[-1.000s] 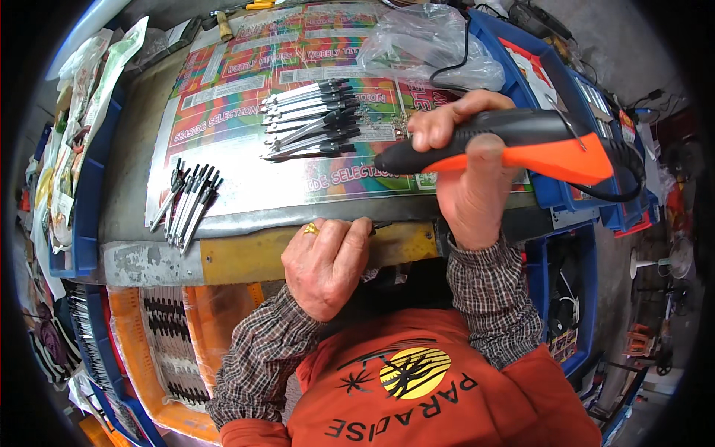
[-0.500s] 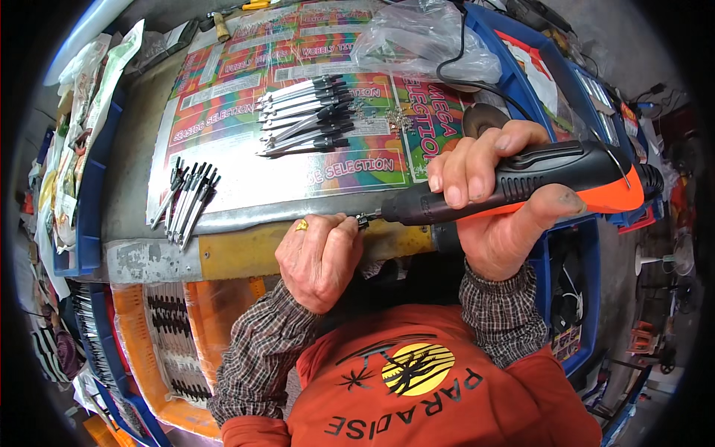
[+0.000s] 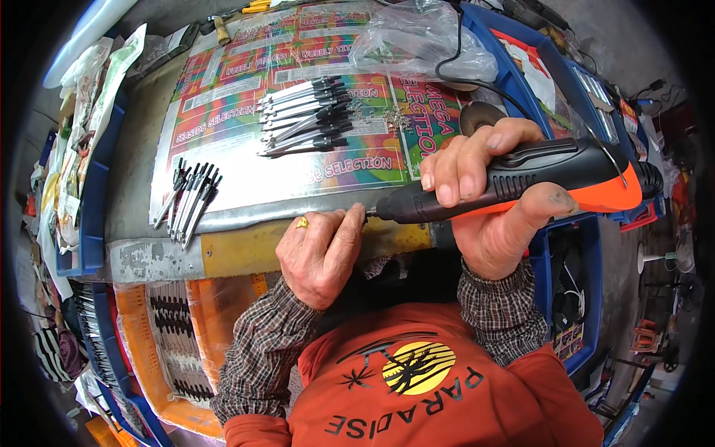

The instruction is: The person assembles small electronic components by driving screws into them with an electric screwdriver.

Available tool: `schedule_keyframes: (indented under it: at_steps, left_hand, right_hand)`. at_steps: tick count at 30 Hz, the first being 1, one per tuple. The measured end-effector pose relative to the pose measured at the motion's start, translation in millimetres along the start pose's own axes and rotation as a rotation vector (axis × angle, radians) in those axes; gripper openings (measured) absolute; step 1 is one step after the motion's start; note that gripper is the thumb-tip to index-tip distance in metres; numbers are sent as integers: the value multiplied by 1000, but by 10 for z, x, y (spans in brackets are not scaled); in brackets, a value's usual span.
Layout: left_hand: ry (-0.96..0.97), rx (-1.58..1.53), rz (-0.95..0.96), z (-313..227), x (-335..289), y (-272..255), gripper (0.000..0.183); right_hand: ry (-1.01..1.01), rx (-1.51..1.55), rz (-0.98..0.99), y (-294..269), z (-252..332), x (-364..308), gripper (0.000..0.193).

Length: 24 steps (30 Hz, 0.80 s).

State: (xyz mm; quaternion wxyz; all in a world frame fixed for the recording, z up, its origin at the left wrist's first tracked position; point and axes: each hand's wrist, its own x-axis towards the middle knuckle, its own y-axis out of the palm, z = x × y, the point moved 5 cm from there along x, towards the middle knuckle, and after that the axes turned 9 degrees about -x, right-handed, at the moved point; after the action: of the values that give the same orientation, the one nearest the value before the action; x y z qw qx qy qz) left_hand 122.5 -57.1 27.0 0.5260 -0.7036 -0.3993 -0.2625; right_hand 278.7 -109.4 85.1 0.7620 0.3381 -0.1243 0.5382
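My right hand (image 3: 491, 235) is wrapped round a black and orange electric screwdriver (image 3: 540, 167), which lies almost level with its tip toward the left. At that tip, my left hand (image 3: 319, 257) pinches a small dark piece (image 3: 365, 219); the fingers hide most of it, so its kind does not show. A yellow ring sits on one left finger. Beyond the hands lies a stack of slim silver rods with black ends (image 3: 305, 119). A smaller group of similar rods (image 3: 194, 203) rests to the left. Tiny metal parts (image 3: 391, 118), perhaps screws, are scattered beside the stack.
Colourful printed sheets (image 3: 216, 149) cover the bench, whose front edge (image 3: 246, 249) is metal. Blue trays stand left (image 3: 93, 201) and right (image 3: 514, 59). A clear plastic bag (image 3: 424, 41) and a black cable (image 3: 454, 52) lie at the back. An orange crate (image 3: 216, 305) with similar rods sits below.
The screwdriver and my right hand have shifted slightly left. Less of the small dark piece shows between my left fingers and the tip.
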Motion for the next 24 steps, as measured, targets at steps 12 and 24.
schedule_keyframes:
  at_steps: [12, 24]
  left_hand:
    - [43, 41, 25, 2, -25, 16, 34]
    - [-116, -5, 55, 38, 14, 31, 27]
  right_hand:
    - [-19, -55, -57, -66, 46, -17, 64]
    - [-57, -6, -6, -50, 144, -53, 57]
